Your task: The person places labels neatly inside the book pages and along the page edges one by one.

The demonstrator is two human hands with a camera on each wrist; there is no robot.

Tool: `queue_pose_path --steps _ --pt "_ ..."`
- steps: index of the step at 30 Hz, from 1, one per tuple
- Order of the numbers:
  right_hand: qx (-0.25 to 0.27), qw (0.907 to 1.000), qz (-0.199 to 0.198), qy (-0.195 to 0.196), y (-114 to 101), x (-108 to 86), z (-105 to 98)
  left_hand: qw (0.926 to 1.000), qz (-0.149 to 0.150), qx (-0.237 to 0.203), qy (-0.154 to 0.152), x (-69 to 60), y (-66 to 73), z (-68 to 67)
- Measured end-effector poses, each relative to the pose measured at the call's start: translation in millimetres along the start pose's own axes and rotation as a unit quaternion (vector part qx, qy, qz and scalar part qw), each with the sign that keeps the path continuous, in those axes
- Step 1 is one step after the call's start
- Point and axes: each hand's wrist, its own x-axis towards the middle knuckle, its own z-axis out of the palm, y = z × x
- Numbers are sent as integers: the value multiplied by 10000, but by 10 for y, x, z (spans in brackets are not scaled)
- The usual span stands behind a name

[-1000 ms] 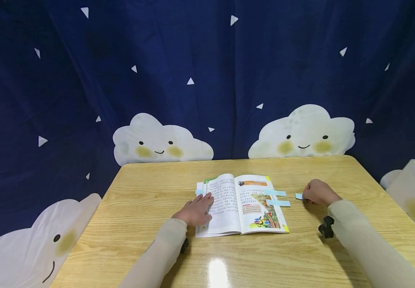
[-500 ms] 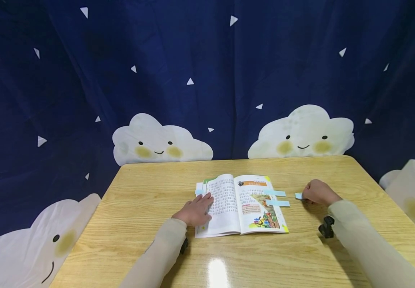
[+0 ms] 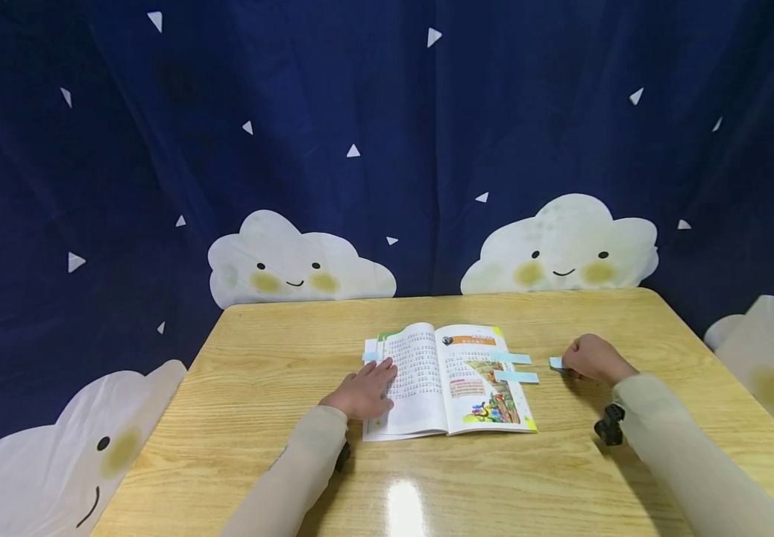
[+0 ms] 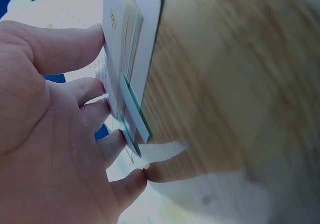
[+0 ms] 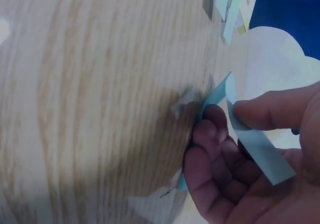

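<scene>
An open book lies on the table, with printed text on its left page and a coloured picture on the right. My left hand rests on the left page near its outer edge, fingers spread. At the right of the book, my right hand holds a light-blue paper strip low over the table. The right wrist view shows this strip bent double, the thumb on one half and curled fingers at the other. Two more light-blue strips stick out past the right page.
Another light-blue tab shows at the book's left edge. The wooden table reaches back to a dark blue curtain printed with clouds. A small black device sits at the right wrist.
</scene>
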Motion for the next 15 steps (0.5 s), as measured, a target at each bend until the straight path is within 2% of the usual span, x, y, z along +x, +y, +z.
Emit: queue_pose_path --steps 10,15 --pt "105 9999 65 -11 18 -6 1 10000 11 -17 -38 -2 -5 -1" --pt "506 9983 -220 -161 -37 -61 -5 10000 37 -21 -33 9 -21 5"
